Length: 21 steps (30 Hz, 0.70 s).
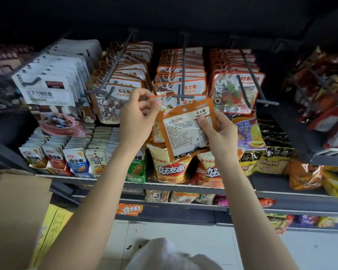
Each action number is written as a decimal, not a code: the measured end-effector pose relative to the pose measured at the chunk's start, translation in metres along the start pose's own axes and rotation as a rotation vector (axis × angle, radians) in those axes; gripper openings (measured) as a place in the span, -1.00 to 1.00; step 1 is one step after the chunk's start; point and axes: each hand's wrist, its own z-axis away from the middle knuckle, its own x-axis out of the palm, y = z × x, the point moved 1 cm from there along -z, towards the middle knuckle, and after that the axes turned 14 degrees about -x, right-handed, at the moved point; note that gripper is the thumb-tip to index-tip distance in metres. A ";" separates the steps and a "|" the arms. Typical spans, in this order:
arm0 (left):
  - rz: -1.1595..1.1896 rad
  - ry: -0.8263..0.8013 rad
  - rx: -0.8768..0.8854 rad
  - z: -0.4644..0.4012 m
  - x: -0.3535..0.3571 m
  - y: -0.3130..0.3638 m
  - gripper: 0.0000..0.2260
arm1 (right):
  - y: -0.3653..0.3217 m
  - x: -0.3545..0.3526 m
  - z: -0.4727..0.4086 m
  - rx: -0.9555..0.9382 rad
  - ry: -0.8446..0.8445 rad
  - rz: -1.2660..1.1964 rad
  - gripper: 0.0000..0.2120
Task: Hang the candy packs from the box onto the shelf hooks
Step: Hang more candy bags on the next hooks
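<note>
My right hand (220,131) grips an orange stone candy pack (183,131), back label facing me, tilted in front of the middle hook (183,75). My left hand (139,114) pinches the top left corner of another orange-edged pack (165,101) that hangs at the tip of that hook. Rows of orange candy packs fill three hooks: a stone candy row (117,90) on the left hook, a sugar row (181,75) in the middle, a mosaic row (234,90) on the right. A cardboard box (14,211) stands at the lower left.
White chocolate candy packs (49,88) hang at the far left. Chip bags (169,168) and small snack packs (76,162) stand on the shelf below. Red snack bags (324,88) hang on the right. A tiled floor (183,236) lies underneath.
</note>
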 end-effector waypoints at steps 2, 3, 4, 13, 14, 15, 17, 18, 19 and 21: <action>-0.122 0.077 0.126 -0.006 0.003 0.003 -0.83 | 0.004 0.004 -0.006 -0.025 0.026 0.046 -0.97; -0.180 0.112 0.195 -0.011 0.006 0.004 -0.85 | 0.006 0.007 -0.010 -0.038 0.041 0.083 -0.94; -0.221 0.130 0.256 -0.016 0.010 0.003 -0.89 | 0.009 0.010 -0.016 -0.050 0.055 0.124 -0.91; -0.360 0.149 0.200 -0.049 0.041 0.007 -0.88 | 0.031 0.029 -0.061 -0.035 0.106 0.311 -0.54; -0.363 0.133 0.182 -0.047 0.042 0.007 -0.85 | 0.030 0.029 -0.060 -0.035 0.112 0.317 -0.54; -0.361 0.108 0.179 -0.044 0.041 0.007 -0.81 | 0.029 0.028 -0.058 -0.037 0.119 0.316 -0.55; -0.350 0.040 0.184 -0.036 0.038 0.004 -0.71 | 0.023 0.024 -0.049 -0.064 0.150 0.307 -0.58; -0.344 0.009 0.165 -0.030 0.037 0.003 -0.68 | 0.018 0.021 -0.042 -0.098 0.173 0.310 -0.61; -0.338 -0.020 0.131 -0.023 0.035 0.004 -0.65 | 0.014 0.018 -0.034 -0.140 0.195 0.316 -0.64; -0.306 -0.068 0.077 -0.004 0.032 0.008 -0.61 | 0.006 0.011 -0.019 -0.199 0.225 0.312 -0.70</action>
